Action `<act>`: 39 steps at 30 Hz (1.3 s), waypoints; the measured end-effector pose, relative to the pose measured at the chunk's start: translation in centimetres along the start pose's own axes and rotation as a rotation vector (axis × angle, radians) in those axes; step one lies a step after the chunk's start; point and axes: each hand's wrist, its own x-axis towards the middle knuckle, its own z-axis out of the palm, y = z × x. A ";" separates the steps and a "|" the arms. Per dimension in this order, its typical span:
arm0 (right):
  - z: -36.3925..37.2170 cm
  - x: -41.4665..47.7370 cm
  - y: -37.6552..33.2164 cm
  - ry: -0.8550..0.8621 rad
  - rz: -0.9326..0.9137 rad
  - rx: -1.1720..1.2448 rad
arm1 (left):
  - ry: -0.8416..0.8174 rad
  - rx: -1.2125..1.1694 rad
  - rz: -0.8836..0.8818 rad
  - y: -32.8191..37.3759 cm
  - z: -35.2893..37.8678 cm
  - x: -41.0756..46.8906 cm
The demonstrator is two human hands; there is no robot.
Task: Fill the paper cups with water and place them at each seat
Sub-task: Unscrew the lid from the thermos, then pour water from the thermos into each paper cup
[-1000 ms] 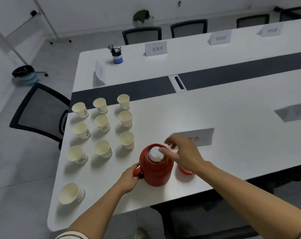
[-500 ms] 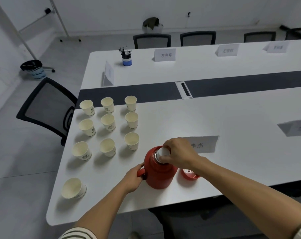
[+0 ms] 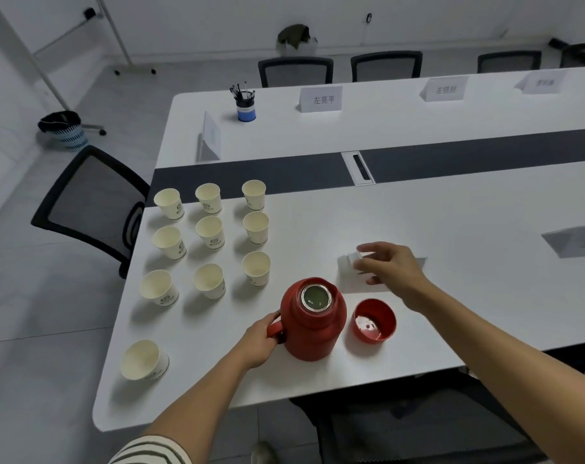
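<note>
- empty white paper cups (image 3: 210, 232): upright, clustered beyond and left of the left fingers
- left hand (image 3: 259, 341): fingers curled round the handle of the round red plastic thermos (image 3: 312, 326), which stands upright with its mouth open; it's the nearer hand, so I'd guess the pour tips leftward
- right hand (image 3: 396, 271): fingertips pinching a small white stopper (image 3: 348, 264)

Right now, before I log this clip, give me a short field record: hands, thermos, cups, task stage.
left hand: grips the handle of the red thermos
right hand: holds the white stopper, beyond and right of the thermos
thermos state: upright on the table, mouth open
red lid: on the table right of the thermos, open side up
paper cups: nine in a three-by-three block; a lone cup nearer the table edge; no water visible
stage: thermos opened, pouring not yet begun
</note>
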 end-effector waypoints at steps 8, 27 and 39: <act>-1.7 1.5 10.3 0.035 0.155 -0.710 | 0.012 0.025 -0.047 0.0 0.3 0.3; 0.1 2.7 9.0 0.082 -0.032 -1.040 | 0.036 0.217 -0.046 -0.8 -0.4 0.1; 16.0 -2.5 -7.8 0.318 -0.315 -0.961 | 0.160 0.432 0.148 -3.2 -15.4 -10.2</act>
